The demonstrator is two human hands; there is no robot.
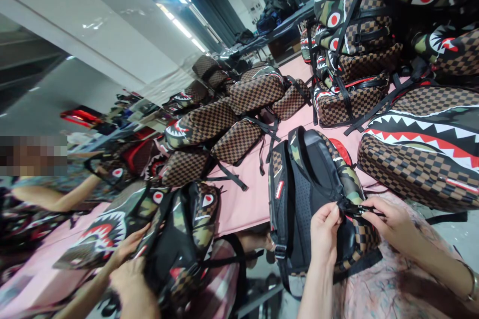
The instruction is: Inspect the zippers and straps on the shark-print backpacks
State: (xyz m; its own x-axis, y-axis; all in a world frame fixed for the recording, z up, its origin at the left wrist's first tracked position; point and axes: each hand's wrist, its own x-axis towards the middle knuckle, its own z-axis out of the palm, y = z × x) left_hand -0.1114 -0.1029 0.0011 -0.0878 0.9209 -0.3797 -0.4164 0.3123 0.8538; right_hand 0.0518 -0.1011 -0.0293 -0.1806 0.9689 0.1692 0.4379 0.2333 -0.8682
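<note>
A backpack (303,199) with black padded back panel, camouflage sides and brown checkered trim leans upright against the pink table edge, in front of me. My left hand (325,224) pinches one of its black shoulder straps (335,194) near the right side of the panel. Just right of it, my right hand (387,219) is closed around a small dark tool with a metal glint, which looks like thread snips (361,210). The snips' tip is close to the left fingertips and the strap; whether it touches them cannot be made out.
Beside me on the left, a co-worker's hands (129,264) hold another shark-face backpack (187,229). Further off sits another person (48,194). Checkered bags lie along the pink table (243,209). Stacked backpacks (355,55) rise at the back right, and a large shark-mouth backpack (422,154) lies right.
</note>
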